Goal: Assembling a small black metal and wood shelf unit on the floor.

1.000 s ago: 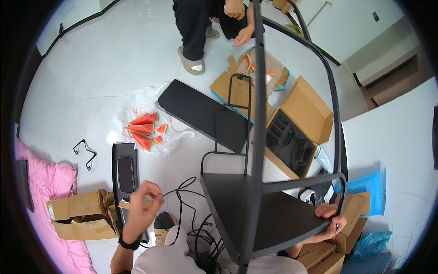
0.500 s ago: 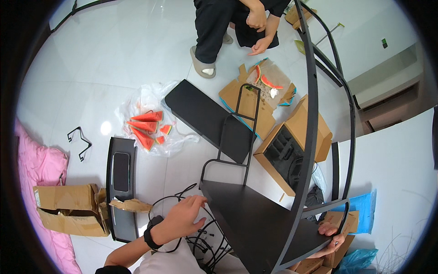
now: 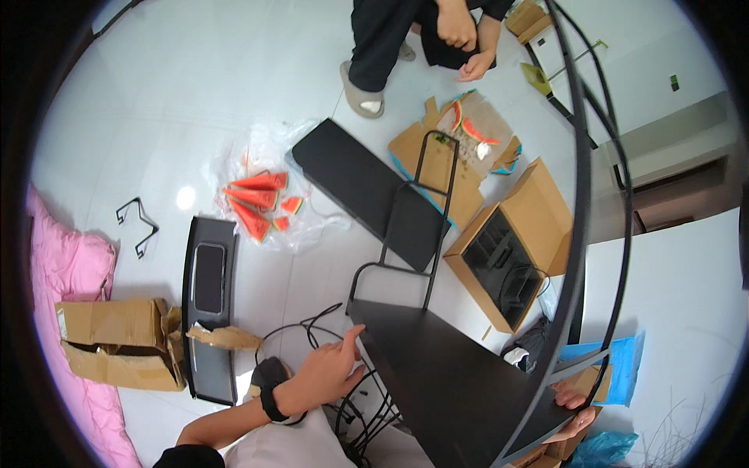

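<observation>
A black board [image 3: 445, 374] set in a curved black metal frame [image 3: 581, 140] stands tilted close in front of me. My left hand [image 3: 331, 373], with a dark band on its wrist, is at the board's left edge. Its fingers stretch out and their tips touch or nearly touch that edge; nothing is held. At the lower right my right hand [image 3: 573, 409] is closed round the frame where it meets the board's edge, its palm hidden. A bent black tube rack [image 3: 416, 210] rises from the board's far end.
Watermelon slices [image 3: 253, 204] lie on a plastic bag beside a loose black panel [image 3: 367, 191]. An open carton [image 3: 507, 257], flattened cardboard [image 3: 437, 168], a phone [image 3: 210, 278] on a black tray and cables [image 3: 359, 413] surround me. A person [image 3: 374, 47] crouches at the far side.
The view has shifted a little, so the frame sits further right. My left index finger now points more along the board's edge. The right hand keeps its grip.
</observation>
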A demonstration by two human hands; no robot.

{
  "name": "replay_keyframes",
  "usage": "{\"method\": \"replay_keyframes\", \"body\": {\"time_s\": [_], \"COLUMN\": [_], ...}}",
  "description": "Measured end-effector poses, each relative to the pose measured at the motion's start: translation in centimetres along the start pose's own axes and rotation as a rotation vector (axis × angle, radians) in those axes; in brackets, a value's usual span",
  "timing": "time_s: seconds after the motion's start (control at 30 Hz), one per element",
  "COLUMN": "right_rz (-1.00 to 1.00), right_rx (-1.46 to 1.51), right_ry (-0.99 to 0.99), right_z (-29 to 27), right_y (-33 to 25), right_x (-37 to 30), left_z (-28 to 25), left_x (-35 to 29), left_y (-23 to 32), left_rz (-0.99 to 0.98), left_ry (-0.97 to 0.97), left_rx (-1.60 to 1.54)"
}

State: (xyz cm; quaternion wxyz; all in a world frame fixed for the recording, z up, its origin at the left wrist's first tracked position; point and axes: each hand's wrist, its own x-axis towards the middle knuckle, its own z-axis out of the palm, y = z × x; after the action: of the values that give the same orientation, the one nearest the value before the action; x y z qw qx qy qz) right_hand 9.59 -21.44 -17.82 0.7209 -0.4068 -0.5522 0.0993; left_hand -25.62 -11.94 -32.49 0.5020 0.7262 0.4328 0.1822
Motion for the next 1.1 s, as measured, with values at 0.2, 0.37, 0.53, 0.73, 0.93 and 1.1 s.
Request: {"method": "replay_keyframes", "body": {"time_s": [0.2,0.37,0.53,0.73,0.93,1.1], "right_rz": [-0.097,-0.119,-0.114,-0.145,-0.121,-0.094], "right_rx": [0.005,0.013,0.015,0.026,-0.027,0.003], "right_ry": [0.09,0.297,0.24,0.348,0.381,0.323], "right_z": [0.9,4.5,4.5,5.6,4.9,3.7], "right_y": [1.3,1.2,1.8,1.5,2.2,2.1], "right_x": [-0.6,-0.5,0.0,0.3,-0.5,-0.8], "left_z": [0.1,-0.2,-0.4,-0.2,-0.4,-0.3], "left_x": [-0.2,0.1,1.3,1.9,1.3,1.3], "left_y": [-0.5,0.7,0.0,-0.3,0.1,0.8], "left_rz": [0.029,0.036,0.106,0.166,0.116,0.122], "left_ry": [0.011,-0.013,-0.014,0.005,0.006,-0.015], "left_rx": [0.013,0.03,0.14,0.161,0.11,0.131]}}
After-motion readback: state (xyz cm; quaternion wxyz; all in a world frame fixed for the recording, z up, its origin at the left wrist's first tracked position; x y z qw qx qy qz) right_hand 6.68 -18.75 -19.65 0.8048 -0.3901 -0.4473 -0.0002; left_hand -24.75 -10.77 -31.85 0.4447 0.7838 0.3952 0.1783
